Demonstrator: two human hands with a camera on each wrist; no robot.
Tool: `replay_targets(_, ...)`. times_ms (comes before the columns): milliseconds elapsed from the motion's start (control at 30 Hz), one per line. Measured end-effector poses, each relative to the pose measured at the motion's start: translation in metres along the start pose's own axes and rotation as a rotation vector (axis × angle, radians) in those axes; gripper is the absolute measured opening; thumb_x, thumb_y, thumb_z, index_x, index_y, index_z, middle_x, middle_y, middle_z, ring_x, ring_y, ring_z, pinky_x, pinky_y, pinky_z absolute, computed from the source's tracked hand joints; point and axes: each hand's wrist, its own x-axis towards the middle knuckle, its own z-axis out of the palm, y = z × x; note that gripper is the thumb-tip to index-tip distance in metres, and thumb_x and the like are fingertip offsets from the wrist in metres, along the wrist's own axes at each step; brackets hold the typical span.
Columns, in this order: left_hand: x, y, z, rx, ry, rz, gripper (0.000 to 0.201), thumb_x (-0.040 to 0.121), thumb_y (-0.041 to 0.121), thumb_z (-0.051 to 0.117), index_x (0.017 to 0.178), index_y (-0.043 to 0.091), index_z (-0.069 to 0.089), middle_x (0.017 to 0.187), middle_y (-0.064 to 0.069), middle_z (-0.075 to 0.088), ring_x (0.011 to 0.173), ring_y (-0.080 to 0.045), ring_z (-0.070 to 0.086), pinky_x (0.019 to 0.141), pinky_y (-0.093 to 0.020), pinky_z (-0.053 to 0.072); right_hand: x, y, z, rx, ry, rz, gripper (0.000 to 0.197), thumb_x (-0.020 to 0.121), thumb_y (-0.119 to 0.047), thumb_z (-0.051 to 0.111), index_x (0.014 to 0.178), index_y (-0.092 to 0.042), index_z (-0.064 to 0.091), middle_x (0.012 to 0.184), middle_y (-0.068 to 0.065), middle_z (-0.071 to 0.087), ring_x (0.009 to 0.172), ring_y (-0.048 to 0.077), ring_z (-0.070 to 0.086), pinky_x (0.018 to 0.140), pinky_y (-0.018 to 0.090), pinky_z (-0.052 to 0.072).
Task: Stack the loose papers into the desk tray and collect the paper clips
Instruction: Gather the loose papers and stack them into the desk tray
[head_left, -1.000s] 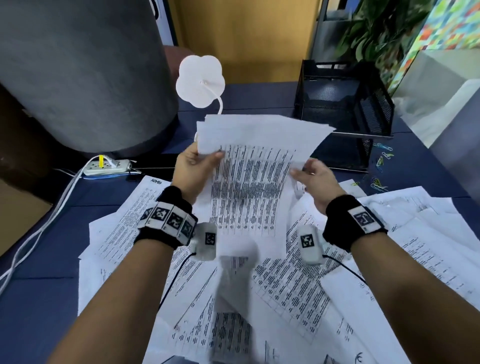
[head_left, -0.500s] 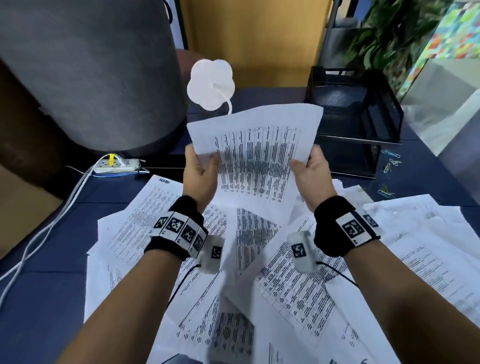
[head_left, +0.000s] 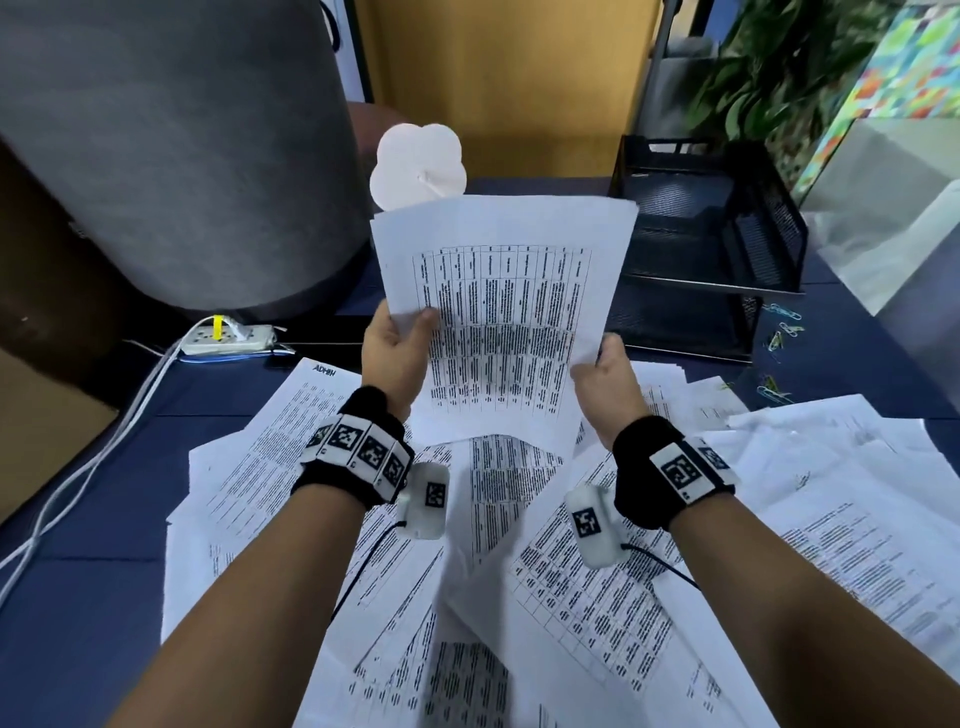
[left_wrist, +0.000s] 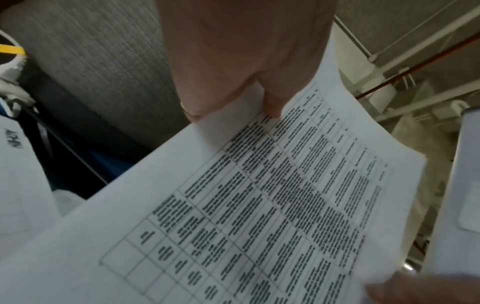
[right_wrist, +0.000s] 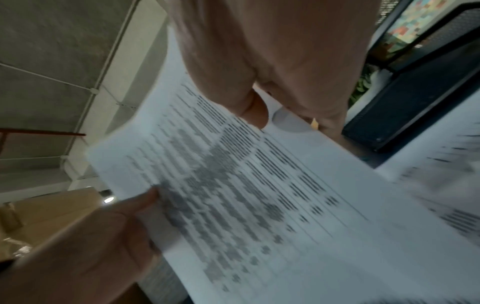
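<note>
I hold a thin sheaf of printed papers (head_left: 506, 306) upright above the desk. My left hand (head_left: 400, 338) pinches its left edge, thumb on the front; the left wrist view shows that thumb on the sheaf (left_wrist: 259, 195). My right hand (head_left: 602, 371) pinches the right edge, and the right wrist view shows its thumb on the printed face (right_wrist: 233, 185). Many loose papers (head_left: 571, 571) lie scattered on the blue desk below. The black mesh desk tray (head_left: 706, 249) stands at the back right. Several coloured paper clips (head_left: 779, 332) lie to its right.
A large grey cylinder (head_left: 171, 145) stands at the back left, with a white power strip (head_left: 228, 335) and cables in front of it. A white flower-shaped object (head_left: 418, 166) rises behind the sheaf. A plant (head_left: 769, 67) is behind the tray.
Both hands have lifted the sheaf from flat over the pile to upright and squared its sheets together. The right hand has moved to the right edge.
</note>
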Motion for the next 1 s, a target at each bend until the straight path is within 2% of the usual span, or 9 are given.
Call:
replay_targets(100, 0.007, 0.010, 0.000, -0.030, 0.009, 0.027, 0.019, 0.092, 0.011, 0.059, 0.110, 0.005, 0.057, 0.089, 0.003, 0.066, 0.084, -0.006, 0.064, 0.072, -0.017, 0.051, 0.003, 0.016, -0.002, -0.027, -0.033, 0.085, 0.039, 0.091, -0.014, 0.051, 0.128, -0.006, 0.043, 0.121, 0.007, 0.059, 0.105, 0.021, 0.057, 0.095, 0.037, 0.047)
replay_targets(167, 0.012, 0.018, 0.002, -0.021, 0.010, 0.032, 0.028, 0.092, 0.012, 0.059, 0.114, -0.004, 0.055, 0.084, 0.003, 0.065, 0.078, -0.002, 0.063, 0.067, -0.011, 0.050, 0.002, 0.023, -0.007, -0.046, -0.044, 0.093, 0.040, 0.092, -0.018, 0.054, 0.130, -0.008, 0.048, 0.126, 0.005, 0.061, 0.115, 0.022, 0.057, 0.103, 0.041, 0.043)
replay_targets(300, 0.019, 0.016, 0.016, 0.052, -0.034, -0.038, 0.043, 0.090, 0.018, 0.062, 0.124, -0.002, 0.045, 0.091, -0.001, 0.066, 0.087, -0.016, 0.063, 0.080, -0.027, 0.051, 0.001, 0.035, -0.021, 0.000, -0.009, 0.144, 0.036, 0.094, -0.016, 0.055, 0.128, -0.006, 0.051, 0.127, 0.005, 0.060, 0.117, 0.021, 0.056, 0.103, 0.039, 0.042)
replay_targets(367, 0.017, 0.006, 0.025, 0.100, -0.082, -0.084, 0.034, 0.091, 0.016, 0.061, 0.117, 0.002, 0.045, 0.096, -0.004, 0.064, 0.086, -0.018, 0.061, 0.078, -0.033, 0.051, 0.001, 0.040, -0.028, 0.026, 0.008, 0.175, 0.042, 0.093, -0.019, 0.056, 0.132, -0.006, 0.048, 0.133, 0.008, 0.057, 0.121, 0.023, 0.054, 0.105, 0.041, 0.041)
replay_targets(533, -0.004, -0.018, 0.049, 0.189, -0.252, -0.206, 0.032, 0.094, 0.009, 0.055, 0.123, 0.006, 0.044, 0.096, 0.001, 0.062, 0.082, -0.010, 0.060, 0.075, -0.023, 0.053, 0.004, 0.047, -0.056, 0.117, 0.119, 0.192, 0.041, 0.094, -0.013, 0.055, 0.129, 0.007, 0.045, 0.127, 0.020, 0.058, 0.115, 0.031, 0.058, 0.082, 0.027, 0.050)
replay_targets(667, -0.018, -0.038, 0.066, 0.335, -0.380, -0.303, 0.030, 0.092, 0.018, 0.056, 0.119, 0.015, 0.043, 0.112, -0.014, 0.059, 0.102, -0.028, 0.057, 0.091, -0.042, 0.048, 0.013, 0.050, -0.080, 0.139, 0.231, 0.150, 0.021, 0.093, -0.004, 0.054, 0.113, 0.003, 0.057, 0.116, 0.018, 0.065, 0.095, 0.026, 0.063, 0.081, 0.031, 0.048)
replay_targets(833, -0.022, -0.042, 0.099, 0.450, -0.472, -0.305, 0.020, 0.093, 0.005, 0.044, 0.112, 0.012, 0.040, 0.101, -0.011, 0.057, 0.082, -0.023, 0.058, 0.054, -0.029, 0.051, 0.028, 0.044, -0.114, 0.140, 0.243, 0.107, 0.020, 0.093, -0.002, 0.054, 0.112, -0.001, 0.058, 0.104, 0.007, 0.065, 0.090, 0.018, 0.058, 0.084, 0.030, 0.047)
replay_targets(933, -0.015, -0.038, 0.122, 0.467, -0.414, -0.234, 0.016, 0.093, 0.006, 0.043, 0.108, 0.010, 0.040, 0.104, -0.018, 0.057, 0.075, -0.026, 0.056, 0.049, -0.028, 0.047, 0.040, 0.042, -0.134, 0.114, 0.215, 0.106, 0.018, 0.092, -0.004, 0.055, 0.110, -0.004, 0.055, 0.109, 0.007, 0.064, 0.096, 0.022, 0.059, 0.088, 0.035, 0.048)
replay_targets(1000, -0.008, -0.033, 0.141, 0.442, -0.388, -0.192, 0.015, 0.093, 0.004, 0.043, 0.106, 0.009, 0.042, 0.100, -0.014, 0.058, 0.071, -0.024, 0.054, 0.046, -0.025, 0.046, 0.047, 0.043, -0.149, 0.141, 0.130, 0.182, 0.022, 0.093, -0.011, 0.057, 0.113, -0.008, 0.048, 0.117, 0.006, 0.058, 0.098, 0.024, 0.059, 0.078, 0.034, 0.053)
